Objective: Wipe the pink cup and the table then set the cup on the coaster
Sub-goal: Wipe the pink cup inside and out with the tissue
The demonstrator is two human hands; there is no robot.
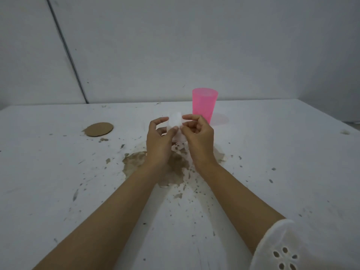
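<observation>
Left hand (158, 142) and right hand (198, 137) pinch a white tissue (175, 121), its lower part hidden behind them; pink cup (204, 106) stands upright at one o'clock, coaster (99, 129) at ten, both on the stained table (58, 172).

Quick count, folks: 1 pink cup (204, 105), 1 brown coaster (99, 129), 1 white tissue (175, 121), 2 hands w/ it btwn them, left hand (158, 141) & right hand (198, 137). 1 white table (58, 182), 1 big brown spill (136, 162), specks too many to count.
</observation>
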